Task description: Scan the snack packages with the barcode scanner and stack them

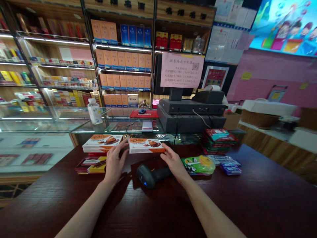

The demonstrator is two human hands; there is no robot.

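Note:
A white and orange Dove chocolate box [146, 145] is between my two hands, its printed long side facing me. My left hand [116, 162] has its fingertips and thumb at the box's left end. At the right end, the fingers and thumb of my right hand [174, 162] grip the corner. Just left of my left hand is a stack of similar chocolate boxes [101, 142]. In front of that stack lie flat red and yellow chocolate packs [90, 165], partly hidden by the hand. A black barcode scanner [148, 177] rests on the table below the box.
Right of my right hand lie a green panda-print pack [198, 164] and purple packets [230, 168]. Behind them is a pile of red and green packs [218, 140]. A glass counter beyond the table bears a white bottle [94, 112], a phone [147, 126] and a cash register [190, 120].

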